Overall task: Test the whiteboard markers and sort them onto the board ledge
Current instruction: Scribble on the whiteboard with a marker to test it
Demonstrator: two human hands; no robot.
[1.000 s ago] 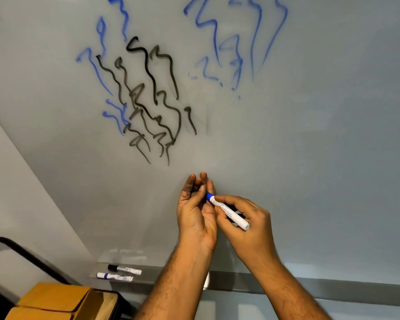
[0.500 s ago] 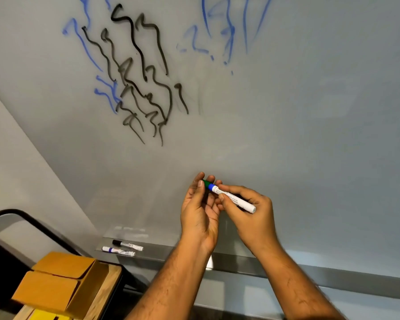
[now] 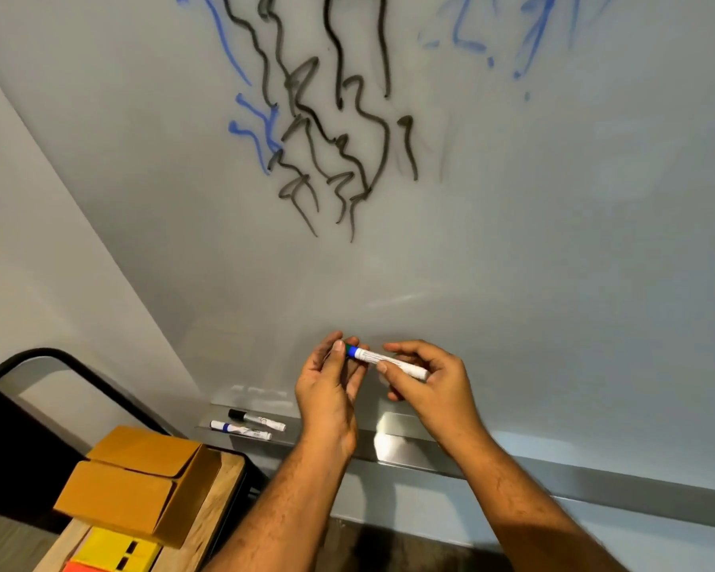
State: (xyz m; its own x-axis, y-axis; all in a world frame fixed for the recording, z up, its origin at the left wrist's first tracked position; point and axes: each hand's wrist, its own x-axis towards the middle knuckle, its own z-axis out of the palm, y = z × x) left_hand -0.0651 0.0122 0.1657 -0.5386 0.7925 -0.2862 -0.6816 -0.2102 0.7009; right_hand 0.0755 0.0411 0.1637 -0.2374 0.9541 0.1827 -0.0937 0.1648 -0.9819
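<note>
A white marker with a blue band lies between both hands in front of the whiteboard. My right hand grips its white barrel. My left hand pinches the dark green cap at its left end. On the left end of the metal ledge lie two markers side by side: one with a black cap and one with a blue band. The board carries black and blue scribbles.
A closed brown cardboard box sits on a wooden table at the lower left, with yellow and orange items in front of it. A black curved chair frame stands against the wall on the left.
The view has tilted down, so the scribbles moved up and the box and ledge came nearer. Both hands sank toward the ledge with the marker, and the marker turned more level.
</note>
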